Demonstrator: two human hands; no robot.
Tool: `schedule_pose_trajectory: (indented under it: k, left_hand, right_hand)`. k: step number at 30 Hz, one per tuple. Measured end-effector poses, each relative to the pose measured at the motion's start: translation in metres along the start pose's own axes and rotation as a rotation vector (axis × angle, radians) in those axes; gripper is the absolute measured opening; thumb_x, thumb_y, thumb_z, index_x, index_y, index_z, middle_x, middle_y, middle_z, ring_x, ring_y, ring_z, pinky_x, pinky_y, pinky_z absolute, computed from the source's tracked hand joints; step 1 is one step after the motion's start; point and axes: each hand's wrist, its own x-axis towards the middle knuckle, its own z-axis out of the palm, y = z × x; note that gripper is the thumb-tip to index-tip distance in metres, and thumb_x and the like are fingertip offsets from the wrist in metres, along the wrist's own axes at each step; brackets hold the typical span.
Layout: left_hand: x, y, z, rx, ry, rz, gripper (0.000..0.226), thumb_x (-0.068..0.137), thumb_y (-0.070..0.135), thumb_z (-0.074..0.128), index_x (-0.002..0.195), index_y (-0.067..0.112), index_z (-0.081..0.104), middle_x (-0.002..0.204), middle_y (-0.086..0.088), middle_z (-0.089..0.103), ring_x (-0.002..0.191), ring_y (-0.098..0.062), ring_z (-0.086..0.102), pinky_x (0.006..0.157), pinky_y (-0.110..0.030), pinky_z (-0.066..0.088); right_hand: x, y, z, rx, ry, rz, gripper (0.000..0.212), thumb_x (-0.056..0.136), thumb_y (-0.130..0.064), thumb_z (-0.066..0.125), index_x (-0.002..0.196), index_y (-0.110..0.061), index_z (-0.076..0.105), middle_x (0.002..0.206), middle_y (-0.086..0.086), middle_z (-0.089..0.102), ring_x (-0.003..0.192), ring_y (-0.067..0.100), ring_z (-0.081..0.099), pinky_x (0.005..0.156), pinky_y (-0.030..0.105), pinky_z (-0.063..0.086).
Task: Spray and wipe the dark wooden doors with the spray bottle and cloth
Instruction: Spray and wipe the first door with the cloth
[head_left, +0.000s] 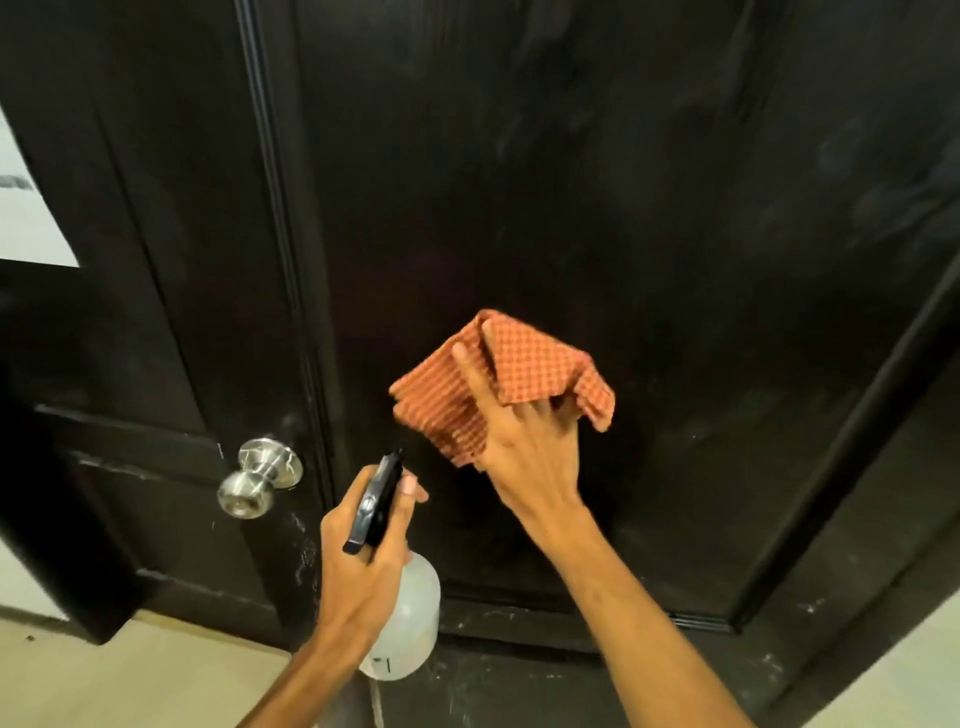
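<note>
Dark wood fills nearly the whole view: a broad door (649, 182) takes up the centre and the 12 to 3 o'clock side, its surface showing faint pale smears. A second door (156, 270) stands at 9 o'clock, parted from the first by a raised vertical moulding. On that second door, at about 8 o'clock, sits a round brushed-metal knob (260, 478). A white panel (26, 208) cuts in at the far 9 o'clock edge with a grey smudge across it; no words can be read there. Pale floor (130, 675) shows at 7 o'clock. Just right of centre the right hand (524, 441) holds an orange checked cloth (535, 364) against the broad door. Two of its fingers lie stretched across the fabric and the others curl into a fold that drapes over them. At 6 o'clock the left hand (358, 561) grips the neck of a spray bottle (410, 613), fingers wrapped round it and one fingertip forward by the black trigger head (376, 506), whose nozzle points up toward the cloth. The bottle's body is translucent white and hangs below the fist, away from the door. A few small dark marks sit near its base, too small to read, and no brand shows.
</note>
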Motion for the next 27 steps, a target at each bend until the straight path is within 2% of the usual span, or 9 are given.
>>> schedule_pose_trajectory:
  k: [4, 7, 9, 12, 15, 17, 20, 24, 27]
  left_hand:
    - [0.008, 0.013, -0.008, -0.01, 0.031, 0.026, 0.025, 0.095, 0.048, 0.06, 0.094, 0.025, 0.069, 0.078, -0.015, 0.065, 0.048, -0.037, 0.049, 0.049, -0.042, 0.048]
    - [0.015, 0.021, -0.012, -0.008, 0.062, 0.023, 0.017, 0.098, 0.04, 0.062, 0.092, 0.026, 0.068, 0.076, -0.021, 0.062, 0.048, -0.04, 0.047, 0.048, -0.045, 0.045]
    - [0.019, 0.032, -0.015, -0.028, 0.074, 0.016, 0.012, 0.101, 0.036, 0.064, 0.09, 0.036, 0.068, 0.076, -0.019, 0.064, 0.048, -0.04, 0.046, 0.047, -0.047, 0.045]
    - [0.027, 0.044, -0.024, -0.05, 0.092, 0.028, 0.014, 0.099, 0.029, 0.061, 0.089, 0.035, 0.068, 0.079, -0.015, 0.066, 0.048, -0.032, 0.047, 0.048, -0.048, 0.045]
    - [0.032, 0.048, -0.035, -0.039, 0.123, 0.044, 0.013, 0.1, 0.03, 0.061, 0.091, 0.037, 0.067, 0.082, -0.014, 0.067, 0.05, -0.028, 0.05, 0.049, -0.046, 0.047]
    - [0.033, 0.049, -0.044, -0.028, 0.153, 0.031, 0.014, 0.1, 0.031, 0.061, 0.093, 0.041, 0.068, 0.078, -0.007, 0.068, 0.052, -0.024, 0.052, 0.052, -0.038, 0.05]
    - [0.039, 0.048, -0.063, -0.027, 0.192, 0.028, 0.008, 0.101, 0.03, 0.062, 0.097, 0.032, 0.068, 0.064, -0.002, 0.059, 0.054, -0.019, 0.055, 0.053, -0.025, 0.049]
    - [0.049, 0.045, -0.091, -0.004, 0.237, 0.063, 0.021, 0.102, 0.038, 0.06, 0.095, 0.02, 0.068, 0.064, -0.01, 0.057, 0.051, -0.037, 0.052, 0.048, -0.045, 0.049]
    - [0.054, 0.046, -0.105, -0.013, 0.264, 0.06, 0.024, 0.104, 0.035, 0.06, 0.092, 0.015, 0.067, 0.069, -0.017, 0.059, 0.05, -0.04, 0.051, 0.051, -0.052, 0.047]
  right_hand:
    - [0.031, 0.011, -0.031, 0.011, 0.224, 0.448, 0.08, 0.092, -0.019, 0.046, 0.165, -0.026, 0.014, 0.172, 0.013, 0.008, 0.158, 0.035, 0.002, 0.118, 0.074, 0.006]
    - [0.027, -0.016, -0.017, -0.021, 0.063, 0.061, 0.092, 0.091, -0.028, 0.062, 0.165, -0.028, 0.009, 0.173, 0.009, -0.002, 0.158, 0.037, -0.006, 0.118, 0.073, -0.005]
    - [0.019, -0.023, -0.007, -0.051, -0.063, -0.188, 0.091, 0.091, -0.032, 0.066, 0.165, -0.031, 0.014, 0.172, 0.007, 0.014, 0.157, 0.033, 0.015, 0.121, 0.063, 0.011]
    - [0.043, -0.015, -0.023, -0.045, 0.043, -0.04, 0.095, 0.082, -0.024, 0.07, 0.163, -0.035, 0.02, 0.154, 0.01, 0.048, 0.123, 0.032, 0.056, 0.099, 0.048, 0.034]
    - [0.073, -0.024, -0.034, -0.058, 0.079, 0.065, 0.097, 0.089, -0.023, 0.066, 0.165, -0.031, 0.007, 0.172, 0.005, -0.007, 0.157, 0.036, 0.008, 0.119, 0.067, 0.0]
    - [0.068, -0.041, -0.024, -0.077, 0.033, -0.159, 0.095, 0.091, -0.028, 0.068, 0.165, -0.028, 0.01, 0.172, 0.003, -0.011, 0.159, 0.032, -0.008, 0.118, 0.068, -0.013]
    - [0.044, -0.06, 0.005, -0.14, -0.18, -0.505, 0.089, 0.095, -0.029, 0.058, 0.165, -0.027, 0.005, 0.173, 0.002, -0.003, 0.159, 0.026, 0.002, 0.125, 0.057, 0.012]
    - [0.097, -0.085, -0.003, -0.044, -0.111, -0.378, 0.089, 0.088, -0.016, 0.059, 0.165, -0.025, 0.015, 0.148, 0.01, 0.053, 0.124, 0.036, 0.059, 0.093, 0.049, 0.05]
    - [0.111, -0.108, -0.009, -0.043, -0.02, -0.327, 0.086, 0.092, -0.022, 0.054, 0.165, -0.017, 0.009, 0.172, 0.009, 0.011, 0.156, 0.03, 0.022, 0.114, 0.052, 0.032]
